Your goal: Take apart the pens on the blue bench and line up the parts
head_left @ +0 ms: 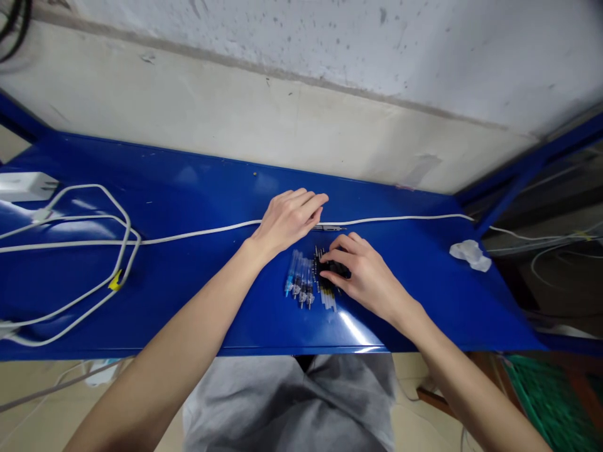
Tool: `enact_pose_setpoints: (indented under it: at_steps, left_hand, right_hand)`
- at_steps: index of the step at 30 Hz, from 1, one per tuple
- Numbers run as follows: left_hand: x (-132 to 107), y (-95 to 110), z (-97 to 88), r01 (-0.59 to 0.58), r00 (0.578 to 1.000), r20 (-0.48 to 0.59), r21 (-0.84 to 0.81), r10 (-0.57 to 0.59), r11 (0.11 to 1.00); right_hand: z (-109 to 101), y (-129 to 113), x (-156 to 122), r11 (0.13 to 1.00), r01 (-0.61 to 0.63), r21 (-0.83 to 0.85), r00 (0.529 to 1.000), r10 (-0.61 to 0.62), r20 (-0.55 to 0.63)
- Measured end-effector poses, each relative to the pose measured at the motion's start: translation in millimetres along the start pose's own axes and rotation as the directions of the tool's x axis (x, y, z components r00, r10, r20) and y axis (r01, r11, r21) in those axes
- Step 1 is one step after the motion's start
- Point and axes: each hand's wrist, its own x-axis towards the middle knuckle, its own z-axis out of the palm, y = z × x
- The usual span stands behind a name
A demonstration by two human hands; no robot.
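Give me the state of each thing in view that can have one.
Left hand: fingers curled, grip hidden
Right hand: fingers bent, grip unclear
Black parts: partly hidden
Clear barrels: lying side by side
Pale thin tubes: bunched together
Slim rod: lying flat, partly hidden
White cable: strung out lengthwise
White adapter: prongs exposed
Whitish scrap: crumpled

I saw two bare forearms (198,333) angled inward, the left hand (289,216) palm-down with loosely curled fingers (315,204), the right hand (362,270) arched, its fingers and thumb (335,279) bowed toward each other.
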Motion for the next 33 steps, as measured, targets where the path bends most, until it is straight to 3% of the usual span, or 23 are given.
enact_pose_setpoints:
  at_steps: [4, 14, 33]
  left_hand:
    - [1, 1, 0.6, -0.019, 0.999, -0.033, 0.005, 0.019, 1.0]
    - [0, 2, 0.6, -0.052, 0.997, -0.062, -0.02, 0.05, 0.998]
    - [-2, 1, 3.0, -0.011, 0.998, -0.067, -0.087, 0.005, 0.996]
  right_hand:
    - [-7, -1, -7, 1.0, 0.0, 0.013, 0.999, -0.001, 0.038]
    - [-8, 4, -23, 0.996, -0.004, 0.089, 0.966, -0.019, 0.258]
    - [-8, 4, -23, 0.997, 0.077, -0.009, 0.976, -0.074, 0.207]
